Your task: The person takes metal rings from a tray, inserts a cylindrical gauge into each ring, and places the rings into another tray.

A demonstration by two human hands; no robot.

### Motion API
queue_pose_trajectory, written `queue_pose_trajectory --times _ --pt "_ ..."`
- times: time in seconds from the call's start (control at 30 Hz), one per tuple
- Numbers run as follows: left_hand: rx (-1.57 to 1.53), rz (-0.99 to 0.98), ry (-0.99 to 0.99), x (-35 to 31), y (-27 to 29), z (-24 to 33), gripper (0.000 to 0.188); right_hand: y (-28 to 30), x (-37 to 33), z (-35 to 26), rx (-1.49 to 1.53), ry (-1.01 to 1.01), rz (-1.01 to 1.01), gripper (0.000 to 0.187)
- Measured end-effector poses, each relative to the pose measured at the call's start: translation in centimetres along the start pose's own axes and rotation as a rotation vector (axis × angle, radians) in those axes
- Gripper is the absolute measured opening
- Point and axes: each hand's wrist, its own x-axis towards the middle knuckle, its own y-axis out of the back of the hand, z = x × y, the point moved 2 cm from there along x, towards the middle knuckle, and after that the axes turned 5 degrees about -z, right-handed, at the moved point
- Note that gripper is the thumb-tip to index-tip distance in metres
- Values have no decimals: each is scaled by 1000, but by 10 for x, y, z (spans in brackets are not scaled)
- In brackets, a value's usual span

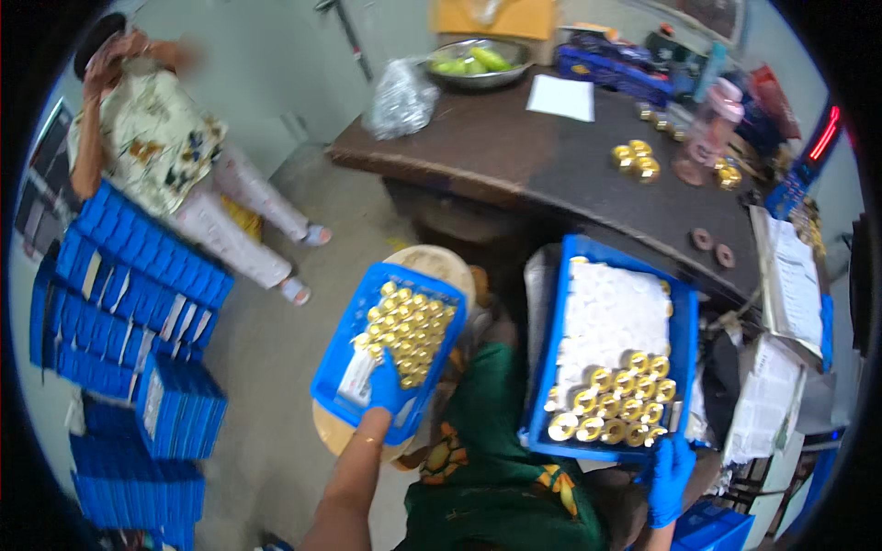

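Observation:
My left hand (pixel 387 384), in a blue glove, reaches into the left blue tray (pixel 328 376) with its fingers stretched out. Its fingertips are at the near edge of a group of shiny gold ring-shaped metal pieces (pixel 413 321), beside a white label or card (pixel 356 375). At the near right corner of a larger blue tray (pixel 691 340), my right hand (pixel 672 479), also gloved in blue, is closed at the rim. Close to those fingertips are several gold pieces with round openings (pixel 634 386). White wrapping or lining (pixel 614 312) fills the far part of this tray.
A round stool (pixel 331 430) supports the left tray. Along the far side runs a dark table (pixel 496 138) with a bowl (pixel 480 78), loose gold pieces (pixel 636 161) and a pink bottle (pixel 707 138). Stacked blue trays (pixel 138 285) and a standing person (pixel 165 147) are at left.

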Motion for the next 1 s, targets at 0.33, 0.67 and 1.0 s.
queue_pose_trajectory --times 0.33,0.67,1.0 --pt "-255 -1 -1100 -1 85 339 24 -9 -9 4 -35 83 -298 16" --pt "35 -385 -877 16 0 396 43 8 -25 -4 47 73 -278 17" --pt "-1109 -704 -711 -71 103 408 41 -2 5 -23 103 207 -229 23"
